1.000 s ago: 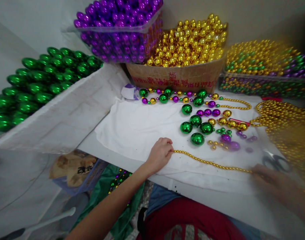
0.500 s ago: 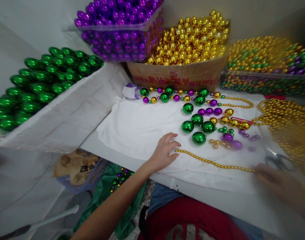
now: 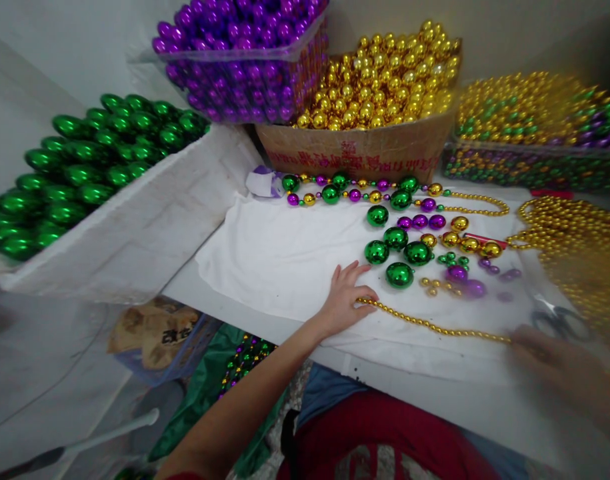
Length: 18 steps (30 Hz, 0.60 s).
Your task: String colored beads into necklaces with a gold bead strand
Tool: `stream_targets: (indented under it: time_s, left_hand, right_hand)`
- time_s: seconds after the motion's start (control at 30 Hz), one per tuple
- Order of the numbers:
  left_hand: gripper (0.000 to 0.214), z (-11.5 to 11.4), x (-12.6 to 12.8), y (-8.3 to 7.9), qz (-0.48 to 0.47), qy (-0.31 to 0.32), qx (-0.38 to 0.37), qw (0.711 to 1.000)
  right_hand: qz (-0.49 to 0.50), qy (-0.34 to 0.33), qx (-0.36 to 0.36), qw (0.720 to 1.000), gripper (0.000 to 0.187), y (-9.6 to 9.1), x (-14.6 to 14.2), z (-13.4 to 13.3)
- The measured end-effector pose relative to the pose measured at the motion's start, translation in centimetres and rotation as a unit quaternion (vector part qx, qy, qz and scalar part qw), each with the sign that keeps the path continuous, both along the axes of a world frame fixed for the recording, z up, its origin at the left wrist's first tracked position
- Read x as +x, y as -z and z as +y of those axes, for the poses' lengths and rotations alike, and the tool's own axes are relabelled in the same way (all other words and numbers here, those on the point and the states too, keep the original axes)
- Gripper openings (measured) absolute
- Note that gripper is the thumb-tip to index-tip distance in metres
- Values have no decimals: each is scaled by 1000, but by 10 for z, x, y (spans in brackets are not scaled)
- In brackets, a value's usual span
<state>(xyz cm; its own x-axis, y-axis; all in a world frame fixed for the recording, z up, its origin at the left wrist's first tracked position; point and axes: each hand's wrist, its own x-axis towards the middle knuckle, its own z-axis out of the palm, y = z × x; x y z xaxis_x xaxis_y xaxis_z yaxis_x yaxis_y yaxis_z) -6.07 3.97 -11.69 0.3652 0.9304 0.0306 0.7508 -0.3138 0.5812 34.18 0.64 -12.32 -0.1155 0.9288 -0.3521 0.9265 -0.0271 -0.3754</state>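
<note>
Pinching of thumb and index finger is seen at the left hand (image 3: 349, 302), whose narrow grip is closed around one end of a thin strand of shiny round gold beads (image 3: 422, 323); the remaining fingers are spread clear of it. The strand is laid out across the crumpled white cloth (image 3: 265, 247) on the pale grey desk (image 3: 485, 413). Its opposite end is met by the blurred right hand (image 3: 547, 353), where the closeness of the grip cannot be told. Black-handled scissors (image 3: 561, 325) are placed just beside that hand.
</note>
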Motion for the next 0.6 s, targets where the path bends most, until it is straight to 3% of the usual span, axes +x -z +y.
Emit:
stream_targets:
  time_s: [0.6]
  left_hand:
    - [12, -5, -13, 3, -7, -3, 14, 1000]
  right_hand:
    - [7, -15, 25, 1000, 34, -5, -2, 1]
